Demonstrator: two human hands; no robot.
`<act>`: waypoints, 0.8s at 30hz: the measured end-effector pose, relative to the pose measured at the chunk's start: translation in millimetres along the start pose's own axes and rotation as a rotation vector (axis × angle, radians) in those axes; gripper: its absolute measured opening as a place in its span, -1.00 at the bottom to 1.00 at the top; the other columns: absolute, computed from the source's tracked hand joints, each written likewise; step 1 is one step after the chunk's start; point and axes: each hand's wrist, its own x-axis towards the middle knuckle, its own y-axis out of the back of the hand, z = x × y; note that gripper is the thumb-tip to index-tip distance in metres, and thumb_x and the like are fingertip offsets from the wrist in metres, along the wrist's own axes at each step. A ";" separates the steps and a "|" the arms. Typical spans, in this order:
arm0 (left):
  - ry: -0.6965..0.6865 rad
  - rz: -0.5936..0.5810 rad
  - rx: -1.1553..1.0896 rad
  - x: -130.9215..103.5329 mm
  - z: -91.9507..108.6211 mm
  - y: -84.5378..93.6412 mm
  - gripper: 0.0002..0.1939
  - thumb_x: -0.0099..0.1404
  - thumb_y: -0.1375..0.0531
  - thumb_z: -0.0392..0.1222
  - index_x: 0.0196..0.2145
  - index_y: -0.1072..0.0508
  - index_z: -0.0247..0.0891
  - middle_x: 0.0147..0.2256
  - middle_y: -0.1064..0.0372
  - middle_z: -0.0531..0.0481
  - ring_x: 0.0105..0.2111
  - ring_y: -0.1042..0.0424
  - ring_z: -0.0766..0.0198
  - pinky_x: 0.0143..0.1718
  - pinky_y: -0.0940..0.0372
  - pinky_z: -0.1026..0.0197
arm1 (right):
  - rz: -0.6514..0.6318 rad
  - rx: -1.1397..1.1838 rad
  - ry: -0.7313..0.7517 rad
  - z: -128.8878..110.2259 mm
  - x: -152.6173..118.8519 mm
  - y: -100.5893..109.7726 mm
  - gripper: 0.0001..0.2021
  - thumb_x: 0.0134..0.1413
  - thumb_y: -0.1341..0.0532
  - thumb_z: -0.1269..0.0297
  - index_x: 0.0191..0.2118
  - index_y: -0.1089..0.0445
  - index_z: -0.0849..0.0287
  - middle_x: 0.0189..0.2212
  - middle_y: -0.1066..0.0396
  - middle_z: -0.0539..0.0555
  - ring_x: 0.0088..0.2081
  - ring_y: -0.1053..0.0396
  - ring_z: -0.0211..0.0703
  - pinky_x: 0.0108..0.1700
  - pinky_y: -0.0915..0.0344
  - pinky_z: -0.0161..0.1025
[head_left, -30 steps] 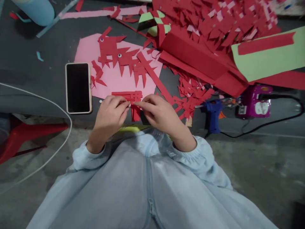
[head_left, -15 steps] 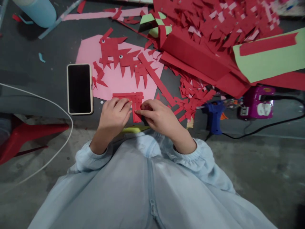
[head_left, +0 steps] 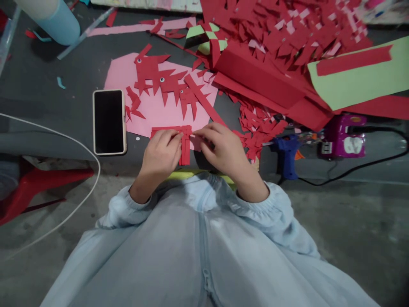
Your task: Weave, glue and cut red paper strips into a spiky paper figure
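Note:
Several red paper strips (head_left: 185, 154) cross each other at a corner near the table's front edge, some lying sideways and some pointing toward me. My left hand (head_left: 162, 152) rests over the sideways strips, its fingertips pressed on them beside the crossing. From the other side my right hand (head_left: 223, 147) pinches at the right edge of the crossing, thumb and forefinger close together. Just beyond lies a pink paper sheet (head_left: 153, 115) bearing red paper fish (head_left: 147, 70) with stuck-on eyes. The strips' left ends are partly hidden under my left hand.
A phone (head_left: 109, 122) lies to the left, near a white cable (head_left: 68, 138). At right are a blue glue gun (head_left: 286, 155) and a purple power socket (head_left: 345, 138). Red paper scraps (head_left: 258, 123) and folded red paper (head_left: 258, 74) cover the back right. A bottle (head_left: 60, 23) stands back left.
My right hand has moved from the lower part of the upright strips up to the crossing's right edge. My left hand has shifted slightly right along the strips.

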 end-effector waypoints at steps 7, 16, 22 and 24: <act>0.093 0.073 -0.010 2.8 5.3 -13.5 -0.68 0.41 -0.06 -0.32 0.00 -0.53 -0.37 -0.11 -0.53 -0.18 -0.09 -0.48 0.11 0.03 -0.38 0.10 | 0.018 -0.120 -0.091 -4.2 16.3 -11.6 -0.76 0.23 -0.13 0.37 -0.11 -0.53 0.22 -0.27 -0.50 0.24 -0.23 -0.45 0.08 -0.21 -0.36 -0.08; 0.227 -0.010 -0.139 12.1 5.5 -13.7 -0.71 0.42 -0.07 -0.27 -0.01 -0.51 -0.31 -0.09 -0.52 -0.15 -0.05 -0.46 0.09 0.08 -0.35 0.07 | 0.029 0.145 -0.201 -7.5 22.2 -12.9 -0.80 0.15 -0.16 0.39 -0.13 -0.45 0.19 -0.25 -0.57 0.18 -0.22 -0.51 0.01 -0.17 -0.40 -0.10; 0.369 -0.004 -0.305 14.8 6.4 -5.9 -0.71 0.43 -0.09 -0.21 0.04 -0.45 -0.32 -0.06 -0.53 -0.16 -0.03 -0.48 0.13 0.09 -0.34 0.11 | 0.031 0.569 -0.221 -9.7 20.0 -21.1 -0.62 0.17 -0.09 0.41 0.11 -0.22 0.08 -0.18 -0.56 0.08 -0.18 -0.55 -0.13 -0.13 -0.47 -0.13; 0.418 0.030 -0.391 12.9 5.9 -6.3 -0.67 0.42 -0.13 -0.16 0.08 -0.42 -0.31 -0.06 -0.52 -0.14 -0.12 -0.50 0.19 0.02 -0.37 0.14 | 0.027 0.693 -0.181 -11.1 18.0 -25.9 -0.59 0.18 -0.06 0.43 0.14 -0.16 0.03 -0.16 -0.55 0.06 -0.17 -0.55 -0.17 -0.14 -0.49 -0.16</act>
